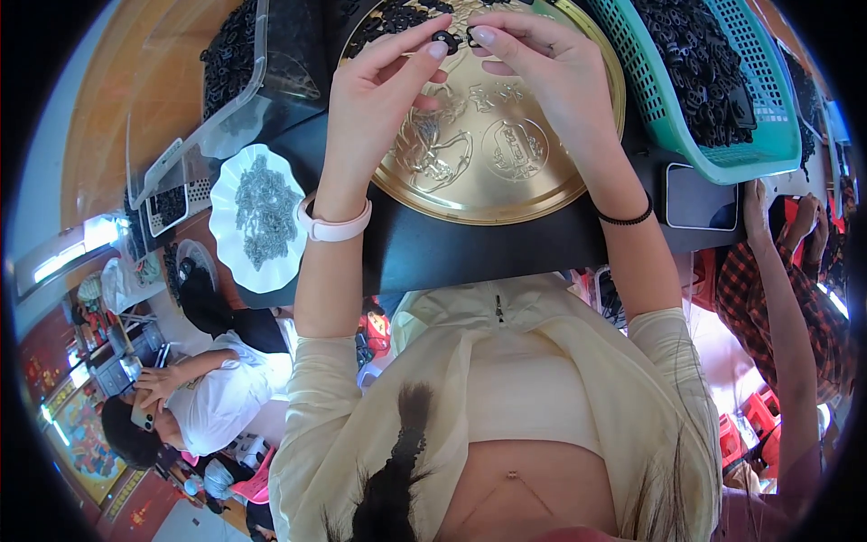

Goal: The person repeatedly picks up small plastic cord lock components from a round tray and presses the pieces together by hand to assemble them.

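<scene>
Over a round golden tray (470,200) with an embossed pattern, my two hands are raised close together. My left hand (379,86) pinches a small rounded black plastic part (445,42) between thumb and forefinger. Right beside it, my right hand (564,81) holds a second small black piece (471,36) in its thumb and fingertips, mostly covered by them. Whether the two pieces touch is too small to tell. Loose black parts (384,23) lie in a heap on the tray's far left side, partly behind my left hand.
Left of the tray stands a white scalloped dish (223,237) of small silvery pieces. Beyond it, a transparent bin (264,54) holds black parts. A teal basket (736,169) full of black pieces stands at right, with a phone (701,199) nearby. Other people sit at both sides.
</scene>
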